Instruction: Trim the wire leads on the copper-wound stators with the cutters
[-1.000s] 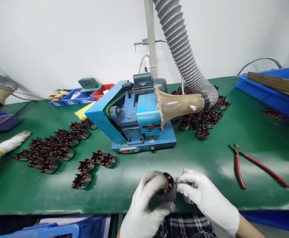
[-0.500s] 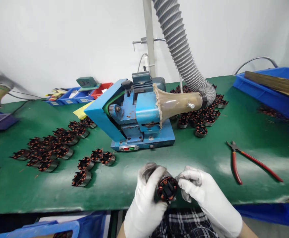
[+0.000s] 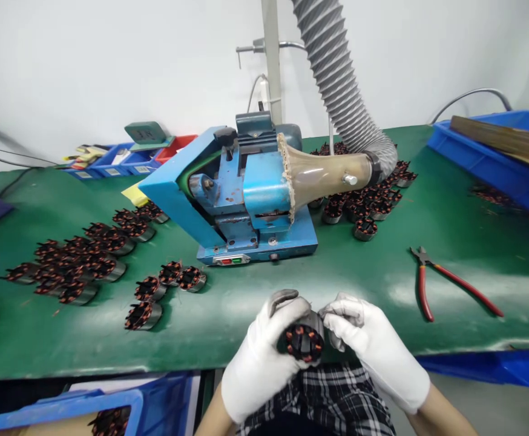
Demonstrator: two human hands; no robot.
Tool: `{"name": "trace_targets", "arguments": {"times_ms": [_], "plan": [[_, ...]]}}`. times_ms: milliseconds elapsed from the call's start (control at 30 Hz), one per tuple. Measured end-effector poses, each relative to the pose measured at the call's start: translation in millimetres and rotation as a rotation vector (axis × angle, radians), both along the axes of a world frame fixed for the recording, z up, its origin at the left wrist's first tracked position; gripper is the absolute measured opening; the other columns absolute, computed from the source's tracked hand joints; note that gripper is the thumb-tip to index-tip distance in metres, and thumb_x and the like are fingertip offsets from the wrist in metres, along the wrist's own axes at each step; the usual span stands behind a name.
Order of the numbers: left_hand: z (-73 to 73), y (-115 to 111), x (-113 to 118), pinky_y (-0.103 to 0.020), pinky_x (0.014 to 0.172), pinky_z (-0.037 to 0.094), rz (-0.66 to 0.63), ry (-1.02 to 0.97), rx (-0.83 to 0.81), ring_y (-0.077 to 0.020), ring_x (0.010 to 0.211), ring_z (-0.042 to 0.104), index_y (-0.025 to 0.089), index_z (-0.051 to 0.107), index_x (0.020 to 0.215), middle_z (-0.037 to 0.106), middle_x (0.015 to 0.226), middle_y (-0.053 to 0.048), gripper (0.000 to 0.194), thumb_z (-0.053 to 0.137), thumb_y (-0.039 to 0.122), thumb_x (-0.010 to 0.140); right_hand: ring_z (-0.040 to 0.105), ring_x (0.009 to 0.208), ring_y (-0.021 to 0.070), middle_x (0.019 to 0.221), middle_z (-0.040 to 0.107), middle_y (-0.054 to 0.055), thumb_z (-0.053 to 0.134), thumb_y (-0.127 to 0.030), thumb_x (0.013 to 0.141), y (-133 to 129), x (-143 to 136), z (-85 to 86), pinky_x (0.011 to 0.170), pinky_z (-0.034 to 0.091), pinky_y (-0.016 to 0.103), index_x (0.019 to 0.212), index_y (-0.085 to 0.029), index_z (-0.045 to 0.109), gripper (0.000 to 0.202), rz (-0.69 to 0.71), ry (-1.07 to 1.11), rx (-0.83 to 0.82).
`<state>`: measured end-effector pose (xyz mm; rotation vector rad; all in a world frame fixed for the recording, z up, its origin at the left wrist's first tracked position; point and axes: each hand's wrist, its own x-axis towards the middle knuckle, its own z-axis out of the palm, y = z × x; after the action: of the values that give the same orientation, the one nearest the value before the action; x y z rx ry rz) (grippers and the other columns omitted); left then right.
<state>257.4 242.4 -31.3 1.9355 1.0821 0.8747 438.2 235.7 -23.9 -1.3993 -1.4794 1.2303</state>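
My left hand [image 3: 269, 354], in a white glove, is wrapped around a motor stator [image 3: 305, 343] with copper windings and a dark core. The stator is held just above the front edge of the green bench, its wound end facing me. At its right side, the gloved fingers of my right hand [image 3: 353, 324] are pinched together close to the rim. Whatever lies between those fingertips is too small to make out. Red-handled cutting pliers [image 3: 423, 266] lie on the bench to the right of my hands.
A blue belt machine [image 3: 255, 200] with a grey suction hose [image 3: 337, 79] stands ahead. Groups of stators [image 3: 87, 260] sit left of it, with more stators [image 3: 373, 203] behind its right side. A blue tray [image 3: 509, 163] is at the far right; a blue bin [image 3: 140, 406] is below the bench edge.
The stator has tilted a little in my left hand, so more of its metal side shows. My right fingers stay pinched beside it. The whole view has shifted slightly.
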Motion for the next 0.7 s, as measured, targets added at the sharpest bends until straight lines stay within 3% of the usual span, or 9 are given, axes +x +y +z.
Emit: {"name": "trace_targets", "arguments": {"times_ms": [133, 200, 333, 467, 533, 633, 700], "plan": [[-12.9, 5.5, 6.7, -0.03, 0.082, 0.049, -0.137, -0.143, -0.186, -0.0171, 0.091, 0.058, 0.024, 0.058, 0.093, 0.059, 0.096, -0.001, 0.031, 0.062, 0.007, 0.067, 0.053, 0.065, 0.0181, 0.071, 0.054, 0.004, 0.045, -0.025, 0.085, -2.5, -2.4, -17.1, 0.062, 0.043, 0.03, 0.072, -0.018, 0.062, 0.022, -0.14, -0.227, 0.254], [-22.3, 4.5, 10.2, -0.034, 0.086, 0.047, -0.078, -0.057, -0.091, -0.0191, 0.098, 0.055, 0.023, 0.057, 0.099, 0.056, 0.102, -0.005, 0.033, 0.057, 0.006, 0.071, 0.052, 0.062, 0.0179, 0.068, 0.053, 0.004, 0.042, -0.027, 0.086, -1.5, -3.3, -27.8, 0.059, 0.044, 0.029, 0.071, -0.017, 0.059, 0.025, -0.105, -0.199, 0.157], [-43.3, 2.7, 13.1, -0.045, 0.093, 0.04, 0.012, 0.21, 0.191, -0.0251, 0.111, 0.046, 0.021, 0.044, 0.118, 0.049, 0.116, -0.011, 0.056, 0.05, -0.002, 0.067, 0.045, 0.043, 0.0131, 0.05, 0.043, -0.002, 0.033, -0.03, 0.09, 7.3, 1.0, -43.4, 0.042, 0.04, 0.022, 0.067, -0.016, 0.049, 0.031, 0.17, -0.058, -0.167], [-47.6, 8.8, 10.9, -0.047, 0.096, 0.037, -0.041, 0.314, 0.059, -0.0272, 0.116, 0.043, 0.021, 0.046, 0.109, 0.054, 0.112, -0.008, 0.049, 0.064, 0.009, 0.064, 0.048, 0.051, 0.0128, 0.062, 0.049, 0.001, 0.044, -0.022, 0.085, 19.1, 9.3, -40.3, 0.049, 0.04, 0.022, 0.071, -0.014, 0.058, 0.022, 0.257, -0.166, -0.121], [-44.0, 13.1, 9.4, -0.047, 0.1, 0.033, -0.065, 0.353, 0.011, -0.0276, 0.118, 0.041, 0.022, 0.048, 0.105, 0.054, 0.113, -0.008, 0.051, 0.071, 0.016, 0.06, 0.05, 0.06, 0.0142, 0.074, 0.052, 0.004, 0.049, -0.012, 0.08, 24.0, 16.4, -33.4, 0.056, 0.04, 0.024, 0.078, -0.016, 0.063, 0.015, 0.361, -0.382, -0.003], [-38.5, 18.1, 7.6, -0.045, 0.103, 0.03, -0.098, 0.394, 0.002, -0.0266, 0.119, 0.041, 0.022, 0.05, 0.102, 0.054, 0.114, -0.007, 0.051, 0.075, 0.019, 0.057, 0.052, 0.06, 0.0153, 0.081, 0.054, 0.005, 0.047, -0.002, 0.075, 29.7, 41.6, -25.1, 0.056, 0.04, 0.025, 0.089, -0.02, 0.065, 0.029, 0.61, -0.86, 0.198], [-34.6, 20.0, 7.3, -0.044, 0.103, 0.03, -0.112, 0.413, -0.011, -0.0261, 0.118, 0.042, 0.022, 0.051, 0.101, 0.055, 0.112, -0.007, 0.051, 0.077, 0.02, 0.056, 0.056, 0.064, 0.0165, 0.083, 0.057, 0.006, 0.045, -0.002, 0.075, 32.1, 71.1, -23.3, 0.06, 0.043, 0.025, 0.09, -0.02, 0.066, 0.031, 0.635, -1.019, 0.252]]}}
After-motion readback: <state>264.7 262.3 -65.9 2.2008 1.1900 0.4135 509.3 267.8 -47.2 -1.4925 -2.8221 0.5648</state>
